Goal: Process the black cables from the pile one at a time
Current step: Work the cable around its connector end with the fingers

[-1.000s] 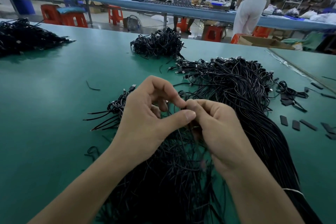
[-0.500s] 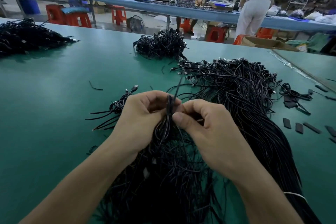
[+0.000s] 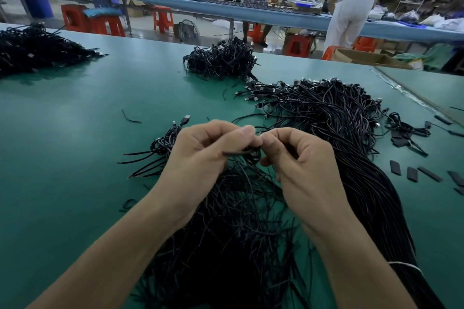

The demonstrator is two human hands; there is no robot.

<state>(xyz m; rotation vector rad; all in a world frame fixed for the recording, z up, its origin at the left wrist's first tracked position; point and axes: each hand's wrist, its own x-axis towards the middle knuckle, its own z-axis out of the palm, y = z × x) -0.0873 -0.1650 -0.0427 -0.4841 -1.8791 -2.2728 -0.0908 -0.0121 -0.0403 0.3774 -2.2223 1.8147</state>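
A big pile of black cables with USB plugs at its far end spreads across the green table, running under my forearms to the near edge. My left hand and my right hand meet fingertip to fingertip above it. Together they pinch one black cable, wound into a small tight coil between the thumbs. One end sticks out leftward under my left thumb. A small bundle of cables with bare ends lies just left of my left hand.
Another heap of cables sits further back at the middle, and a third at the far left. Short black sleeve pieces lie scattered on the right. A person stands at a bench beyond the table.
The cable stood upright between my hands half a second ago; now it is wound into a small coil at the fingertips. Both hands have stayed over the same spot.
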